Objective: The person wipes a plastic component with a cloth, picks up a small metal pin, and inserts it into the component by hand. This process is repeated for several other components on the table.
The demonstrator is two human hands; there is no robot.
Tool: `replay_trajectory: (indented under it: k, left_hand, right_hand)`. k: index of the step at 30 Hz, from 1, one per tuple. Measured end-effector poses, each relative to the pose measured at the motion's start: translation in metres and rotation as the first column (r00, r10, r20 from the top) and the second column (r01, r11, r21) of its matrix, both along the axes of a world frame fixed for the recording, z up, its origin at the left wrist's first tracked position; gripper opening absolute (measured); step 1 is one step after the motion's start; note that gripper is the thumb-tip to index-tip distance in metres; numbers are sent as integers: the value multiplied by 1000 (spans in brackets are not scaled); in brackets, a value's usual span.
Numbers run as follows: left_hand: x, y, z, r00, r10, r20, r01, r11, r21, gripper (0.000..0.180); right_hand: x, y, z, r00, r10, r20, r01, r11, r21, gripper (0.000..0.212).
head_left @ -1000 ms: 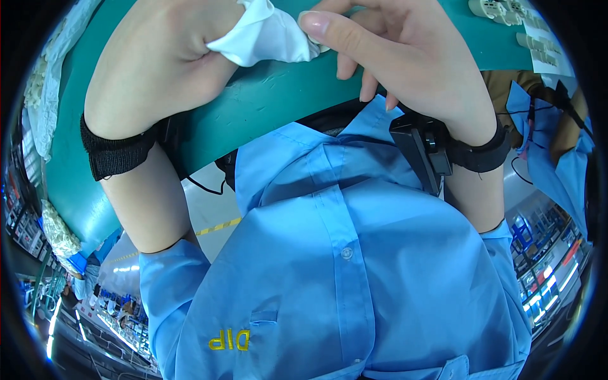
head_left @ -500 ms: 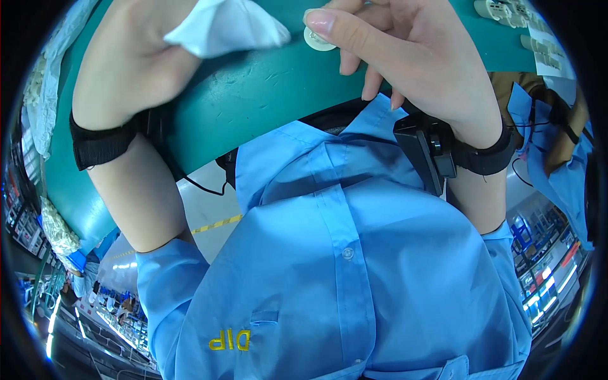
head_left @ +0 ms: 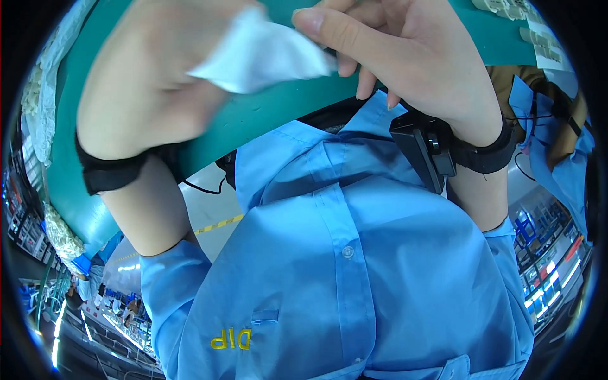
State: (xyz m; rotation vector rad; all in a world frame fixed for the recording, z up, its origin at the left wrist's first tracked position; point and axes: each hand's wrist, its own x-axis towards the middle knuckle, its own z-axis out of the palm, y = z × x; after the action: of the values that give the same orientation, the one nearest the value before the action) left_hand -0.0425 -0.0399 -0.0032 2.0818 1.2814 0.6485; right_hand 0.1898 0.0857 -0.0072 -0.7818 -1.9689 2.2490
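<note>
A white cloth (head_left: 259, 57), crumpled and blurred by motion, is gripped in my left hand (head_left: 149, 73), whose fingers are partly hidden by it and by the frame's upper edge. Its tip reaches just under the thumb of my right hand (head_left: 411, 60). That hand is closed in a pinch, thumb against forefinger, with the other fingers loosely curled. The small round white part seen in its pinch a moment earlier is now covered by the cloth and fingers. Both hands are above the green table mat (head_left: 278, 104).
Several pale plastic parts (head_left: 544, 47) lie at the far right of the table, some on white paper. Plastic bags (head_left: 47, 107) line the left edge. Close by on the right is another person in a blue garment (head_left: 563, 183). A black device (head_left: 421, 149) is strapped to my right wrist.
My left hand has swung right and nearer to me with the cloth, which now covers the round white part. My right hand has barely moved.
</note>
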Motion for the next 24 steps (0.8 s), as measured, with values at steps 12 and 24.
replay_trajectory:
  k: [12,24]
  left_hand:
    - [-1,12,3,996,-78,-44,81,995,56,9]
    - [-4,12,4,986,-105,-132,112,992,50,9]
  right_hand:
    - [2,0,0,1000,-16,-1,16,999,43,22]
    - [-2,0,3,995,8,103,-12,999,46,24]
